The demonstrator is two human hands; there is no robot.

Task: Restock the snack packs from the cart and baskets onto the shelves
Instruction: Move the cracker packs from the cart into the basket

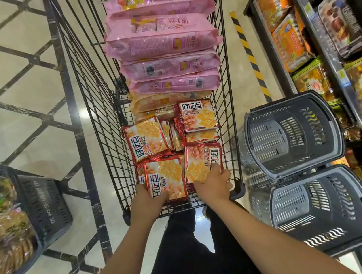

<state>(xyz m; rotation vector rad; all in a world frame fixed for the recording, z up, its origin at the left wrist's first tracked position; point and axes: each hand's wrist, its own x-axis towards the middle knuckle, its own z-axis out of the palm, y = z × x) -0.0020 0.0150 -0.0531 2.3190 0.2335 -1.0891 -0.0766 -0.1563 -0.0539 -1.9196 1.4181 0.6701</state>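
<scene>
A black wire cart (91,108) stands in front of me, filled with snack packs. Several red cracker packs lie at its near end, several long pink packs (160,39) are stacked at the far end, and yellow packs (158,101) sit between. My left hand (148,197) grips the lower edge of one red cracker pack (166,180) at the near left. My right hand (215,182) grips the lower edge of another red cracker pack (202,163) at the near right. Both packs rest on the pile.
Two empty dark plastic baskets (292,134) (322,212) stand right of the cart. The shelves (323,28) on the far right hold orange, brown and green snack packs. A basket of biscuit packs (3,224) sits at the left. A yellow-black floor stripe (250,56) runs beside the shelves.
</scene>
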